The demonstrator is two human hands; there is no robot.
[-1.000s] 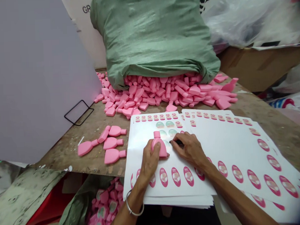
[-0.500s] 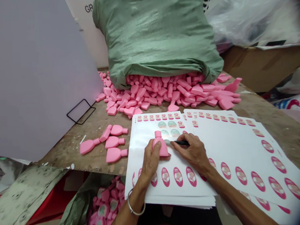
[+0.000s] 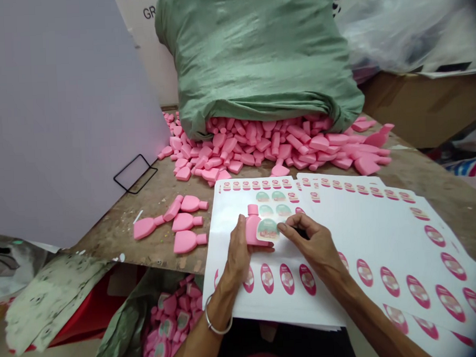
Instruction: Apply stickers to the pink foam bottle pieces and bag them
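My left hand (image 3: 238, 252) holds a pink bottle-shaped piece (image 3: 253, 226) flat on the white sticker sheets (image 3: 262, 293), fingers curled over its left side. My right hand (image 3: 314, 243) pinches a green oval sticker (image 3: 267, 230) and lays it on the pink piece's body; a dark thin tool peeks from under the fingers. Pink oval stickers run along the sheet's near edge, green ones (image 3: 272, 196) sit just beyond the piece.
A green woven sack (image 3: 260, 56) spills a heap of pink pieces (image 3: 276, 145) onto the wooden table (image 3: 152, 203). Several loose pink pieces (image 3: 182, 223) lie to the left. A bag of stickered pieces (image 3: 169, 329) sits below the table edge. A purple board (image 3: 57, 112) stands at left.
My right hand has lifted a green sticker off the sheet and brought it left onto the pink piece. The left hand has kept the piece in place. The camera has shifted slightly.
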